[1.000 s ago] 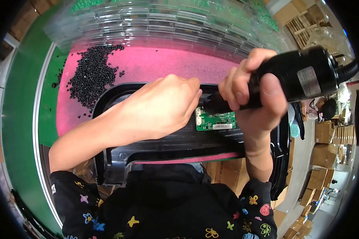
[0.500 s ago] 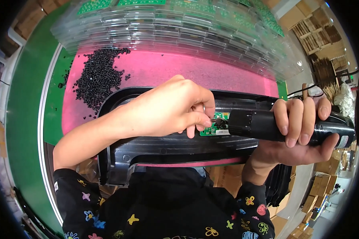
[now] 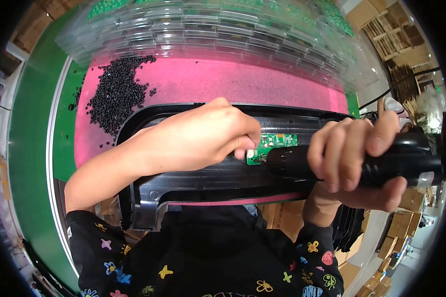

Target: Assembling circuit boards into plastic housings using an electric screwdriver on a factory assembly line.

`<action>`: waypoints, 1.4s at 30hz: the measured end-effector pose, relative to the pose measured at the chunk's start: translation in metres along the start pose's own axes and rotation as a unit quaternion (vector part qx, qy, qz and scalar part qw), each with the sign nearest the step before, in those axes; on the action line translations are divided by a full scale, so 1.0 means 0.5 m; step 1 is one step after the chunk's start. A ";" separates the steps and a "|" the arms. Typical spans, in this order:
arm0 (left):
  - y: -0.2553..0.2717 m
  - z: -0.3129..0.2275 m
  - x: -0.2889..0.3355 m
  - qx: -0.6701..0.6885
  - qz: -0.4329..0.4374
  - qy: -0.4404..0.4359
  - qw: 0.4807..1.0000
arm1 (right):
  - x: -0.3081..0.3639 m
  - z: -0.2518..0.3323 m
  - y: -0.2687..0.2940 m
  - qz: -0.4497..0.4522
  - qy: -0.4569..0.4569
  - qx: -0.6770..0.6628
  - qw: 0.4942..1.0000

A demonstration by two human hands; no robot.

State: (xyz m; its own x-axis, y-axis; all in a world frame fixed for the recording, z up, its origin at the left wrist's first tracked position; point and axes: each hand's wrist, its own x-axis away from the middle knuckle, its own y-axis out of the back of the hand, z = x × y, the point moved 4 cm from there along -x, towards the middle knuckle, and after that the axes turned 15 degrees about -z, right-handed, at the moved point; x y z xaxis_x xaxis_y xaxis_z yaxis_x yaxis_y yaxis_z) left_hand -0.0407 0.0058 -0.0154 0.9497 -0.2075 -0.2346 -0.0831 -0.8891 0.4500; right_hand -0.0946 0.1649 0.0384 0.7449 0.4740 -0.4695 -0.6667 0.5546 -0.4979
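Note:
My right hand (image 3: 352,153) is wrapped around a black electric screwdriver (image 3: 292,162), held nearly level from the right. Its tip reaches the near left corner of a green circuit board (image 3: 277,140), which lies in a long black plastic housing (image 3: 203,184). At the board's left end, my left hand (image 3: 223,131) has its thumb and fingers drawn together. Whatever those fingers pinch, if anything, is hidden behind them. A heap of small black screws (image 3: 116,91) lies to the left, beyond the housing.
Stacked clear plastic trays (image 3: 208,32) with green boards stand along the far side of the pink mat (image 3: 193,81). A black cable (image 3: 399,85) runs at the right. Cardboard boxes (image 3: 404,198) stand further right, and a green surface (image 3: 34,128) extends on the left.
The screwdriver's tip has shifted left and slightly nearer, onto the board's near left corner. My right hand moved left with it. My left hand drew back slightly left, uncovering more of the board.

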 end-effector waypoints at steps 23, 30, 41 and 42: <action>0.013 0.024 0.043 -0.104 -0.108 -0.016 0.989 | 0.002 -0.041 -0.025 0.074 -0.010 0.029 0.997; 0.016 0.001 0.020 -0.150 -0.035 0.053 0.987 | 0.003 -0.053 -0.026 0.083 -0.034 0.012 0.996; 0.008 0.009 0.026 -0.097 -0.065 0.001 0.993 | 0.021 -0.038 -0.042 0.041 -0.123 0.184 0.974; 0.006 0.009 0.026 -0.096 -0.063 0.001 0.993 | 0.025 -0.037 -0.043 0.048 -0.141 0.217 0.965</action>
State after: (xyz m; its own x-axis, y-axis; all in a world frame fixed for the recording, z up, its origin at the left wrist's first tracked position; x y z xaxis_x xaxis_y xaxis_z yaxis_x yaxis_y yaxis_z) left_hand -0.0298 -0.0015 -0.0208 0.9497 -0.0984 -0.2971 0.0949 -0.8141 0.5729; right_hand -0.0715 0.1461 0.0298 0.6986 0.6702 -0.2505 -0.7051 0.7044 -0.0818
